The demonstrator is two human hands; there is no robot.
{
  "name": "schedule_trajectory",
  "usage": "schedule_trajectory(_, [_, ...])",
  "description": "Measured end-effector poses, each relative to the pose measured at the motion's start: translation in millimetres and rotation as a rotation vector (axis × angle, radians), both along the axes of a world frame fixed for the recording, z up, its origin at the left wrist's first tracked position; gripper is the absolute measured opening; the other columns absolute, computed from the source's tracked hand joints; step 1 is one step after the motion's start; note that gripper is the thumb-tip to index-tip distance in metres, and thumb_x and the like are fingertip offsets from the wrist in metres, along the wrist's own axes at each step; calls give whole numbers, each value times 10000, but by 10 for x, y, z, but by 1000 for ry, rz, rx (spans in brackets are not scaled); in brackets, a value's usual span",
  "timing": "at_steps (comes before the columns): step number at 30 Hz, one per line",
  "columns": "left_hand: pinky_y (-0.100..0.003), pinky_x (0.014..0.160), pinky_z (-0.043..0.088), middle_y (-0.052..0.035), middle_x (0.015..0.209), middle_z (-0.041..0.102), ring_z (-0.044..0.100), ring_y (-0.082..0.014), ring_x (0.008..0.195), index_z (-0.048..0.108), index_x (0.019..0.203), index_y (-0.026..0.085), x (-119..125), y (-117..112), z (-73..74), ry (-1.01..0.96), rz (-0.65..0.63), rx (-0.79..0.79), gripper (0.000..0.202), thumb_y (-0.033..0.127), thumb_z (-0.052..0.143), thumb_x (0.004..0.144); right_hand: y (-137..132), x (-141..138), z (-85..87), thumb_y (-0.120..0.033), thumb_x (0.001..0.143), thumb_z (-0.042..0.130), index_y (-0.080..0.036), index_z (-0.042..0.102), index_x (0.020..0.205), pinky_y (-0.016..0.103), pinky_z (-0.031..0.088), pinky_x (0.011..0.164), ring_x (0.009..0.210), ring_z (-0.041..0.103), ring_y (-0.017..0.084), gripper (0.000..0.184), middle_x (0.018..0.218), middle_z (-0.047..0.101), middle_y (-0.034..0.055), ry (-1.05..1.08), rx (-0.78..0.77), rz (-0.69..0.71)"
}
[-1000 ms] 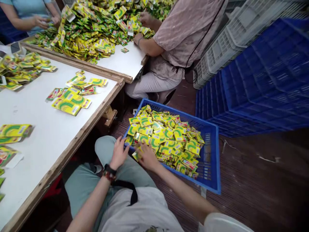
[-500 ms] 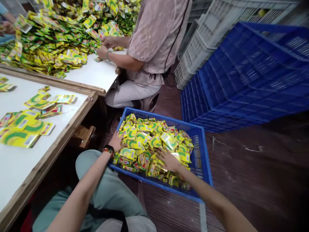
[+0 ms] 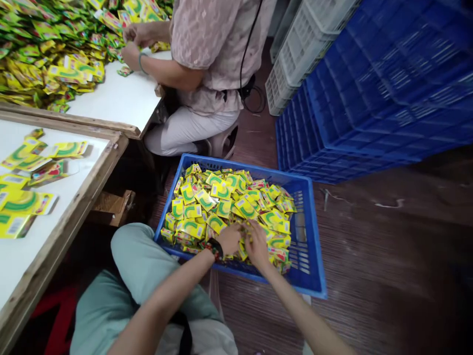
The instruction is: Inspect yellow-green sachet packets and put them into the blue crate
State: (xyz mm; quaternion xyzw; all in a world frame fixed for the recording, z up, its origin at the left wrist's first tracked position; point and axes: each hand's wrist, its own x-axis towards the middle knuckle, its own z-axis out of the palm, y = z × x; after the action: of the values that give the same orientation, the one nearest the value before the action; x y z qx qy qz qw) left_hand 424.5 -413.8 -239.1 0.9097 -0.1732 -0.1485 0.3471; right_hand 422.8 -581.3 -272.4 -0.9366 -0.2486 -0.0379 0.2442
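A blue plastic crate [image 3: 310,236] stands on the floor in front of my knees, heaped with yellow-and-green foil sachets [image 3: 210,207]. My left hand [image 3: 229,239] and my right hand [image 3: 256,244] are close together at the near side of the heap, their fingers down among the sachets. My fingertips are hidden, so I cannot tell whether either hand grips a sachet. A dark beaded band circles my left wrist.
To the left, a wood-edged white table [image 3: 22,266] holds flat sachets. Past it, a co-worker's hands [image 3: 135,37] work at a large sachet pile [image 3: 44,49]. Stacked blue crates [image 3: 369,108] and white crates [image 3: 299,54] stand to the right.
My hands have come together from spread positions over the heap, and my fingers have bent down into the sachets. The view has swung, moving the table further left.
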Motion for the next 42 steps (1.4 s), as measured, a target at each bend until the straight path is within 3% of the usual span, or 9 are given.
schedule_trajectory(4, [-370,910,483,-110,1008,630,579,-227,1006,668,965,152,-31,656,131,-15,289,151,336,26,425,771,540,-246,-93,-384,938,408,-237,311,1481,618,195,1099,1424,228,337,572,1525,344,133,65,-231,180])
schedule_trajectory(10, [-590,1086,277,-162,1511,276,225,-430,1383,412,1406,186,43,1583,92,-16,577,478,587,253,533,836,405,129,-241,-414,952,365,-321,327,1469,660,131,1092,1428,224,326,526,1506,402,46,138,-453,219])
schedule_trajectory(17, [-606,1095,236,-103,1594,142,163,-450,1420,254,1485,311,-15,1474,-210,149,461,597,686,427,528,867,-408,842,-50,-372,954,350,-185,401,1436,674,237,1033,1337,369,388,520,1450,454,169,133,-534,-116])
schedule_trajectory(21, [-596,1106,222,-83,1604,111,143,-441,1429,209,1491,339,-51,1456,-253,142,455,584,710,472,523,869,-482,1246,133,-375,960,319,-72,379,1433,536,412,964,1245,480,360,565,1334,545,235,140,-529,-240])
schedule_trajectory(26, [-587,1113,218,-75,1605,114,148,-449,1426,224,1486,349,-40,1513,-263,138,452,580,709,492,528,862,406,1448,213,-271,929,392,-115,314,1474,461,333,1074,1325,407,291,572,1439,456,183,120,-486,-42])
schedule_trajectory(30, [-568,1115,237,-81,1602,128,178,-433,1424,258,1481,331,-70,1550,-226,128,431,583,698,445,548,856,1326,1479,120,-210,738,687,-303,161,1517,575,219,1096,1411,238,369,944,1583,208,114,130,-502,183])
schedule_trajectory(33, [-560,1109,259,-93,1597,151,204,-424,1419,273,1480,314,-125,1603,-200,124,421,585,679,406,538,861,1592,1603,63,-196,721,715,-403,211,1485,576,210,1091,1411,234,365,938,1600,166,62,154,-529,275])
schedule_trajectory(37, [-606,1085,272,-66,1596,167,203,-427,1418,255,1476,363,-163,1659,-212,153,453,597,660,419,508,869,1189,1822,96,-162,864,548,-422,376,1413,503,271,1074,1365,333,291,631,1560,289,40,181,-556,238])
schedule_trajectory(42, [-605,1069,290,-89,1596,157,200,-446,1413,262,1476,351,-126,1647,-208,183,426,622,668,449,506,862,83,1897,210,-218,894,517,-332,346,1451,529,339,1001,1285,423,337,594,1494,368,159,254,-613,-49])
